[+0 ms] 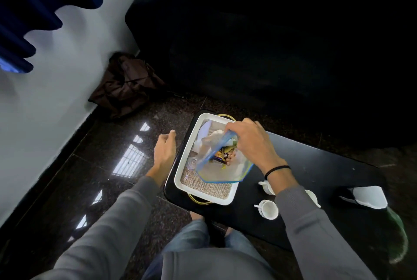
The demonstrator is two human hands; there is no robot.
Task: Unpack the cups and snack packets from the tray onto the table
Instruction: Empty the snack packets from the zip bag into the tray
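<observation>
A white tray [184,176] with gold handles and a woven liner rests on the left end of a black table [320,167]. My right hand [250,142] grips the top edge of a clear, blue-rimmed container [216,172] and holds it tilted over the tray. Snack packets [222,154] show inside it, with white items behind. A small glass piece [192,163] lies in the tray's left side. My left hand [165,149] hovers beside the tray's left edge, fingers loosely curled, holding nothing. Three white cups [269,209] [267,187] [312,197] stand on the table under my right forearm.
A white and black object [365,196] lies at the table's right end. A dark sofa [270,43] fills the space behind the table. A brown bag [126,83] slumps against the white wall on the glossy dark floor. My knees are just below the table's near edge.
</observation>
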